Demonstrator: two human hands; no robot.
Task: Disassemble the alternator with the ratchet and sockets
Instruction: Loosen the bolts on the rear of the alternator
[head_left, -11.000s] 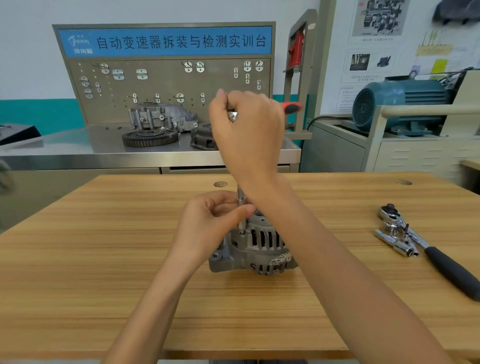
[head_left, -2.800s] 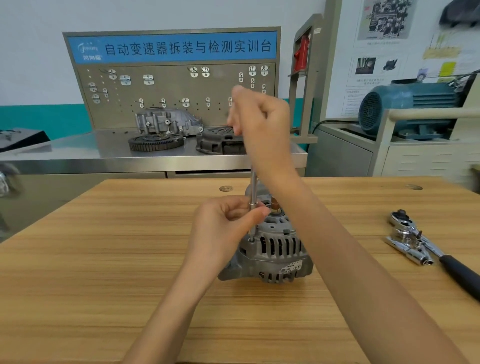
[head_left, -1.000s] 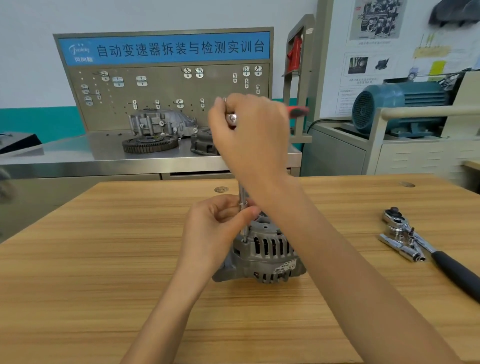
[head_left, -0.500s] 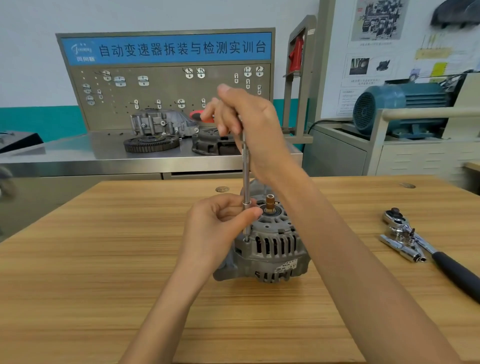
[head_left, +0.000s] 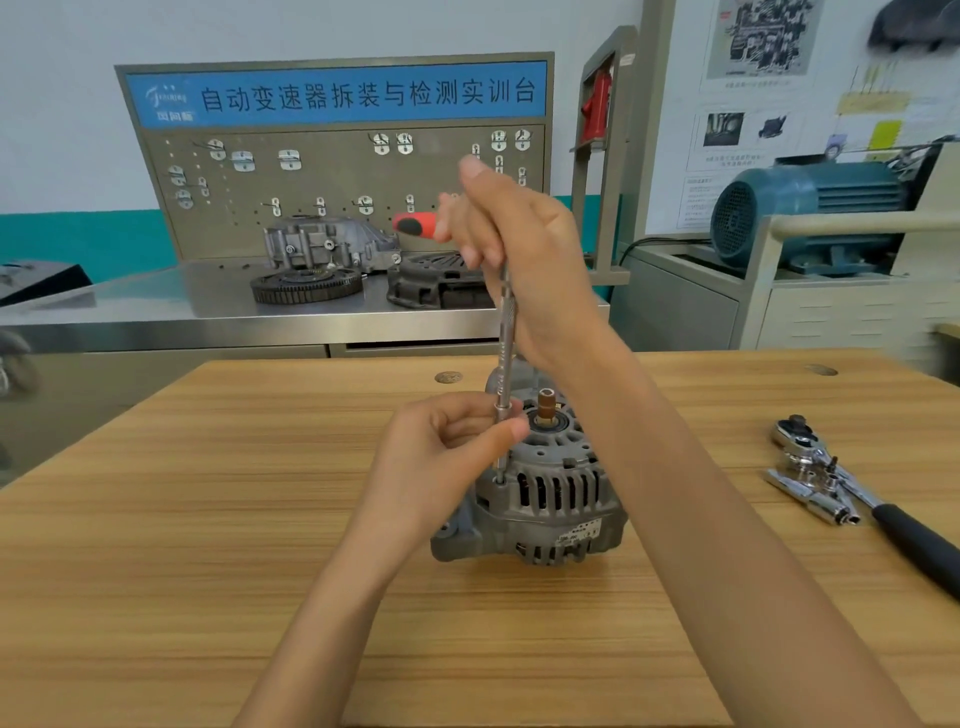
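Alternator sits upright near the middle of the wooden counter, its copper-tipped shaft pointing up. A long extension bar stands vertical with its lower end on a bolt at the housing's left rim. The left hand pinches the bar low down between thumb and curled fingers. The right hand wraps its fingers round the top of the tool, where a red handle pokes out to the left; it looks like a small ratchet, though the head is hidden. To the right, well apart, lie a black-handled ratchet and chrome sockets.
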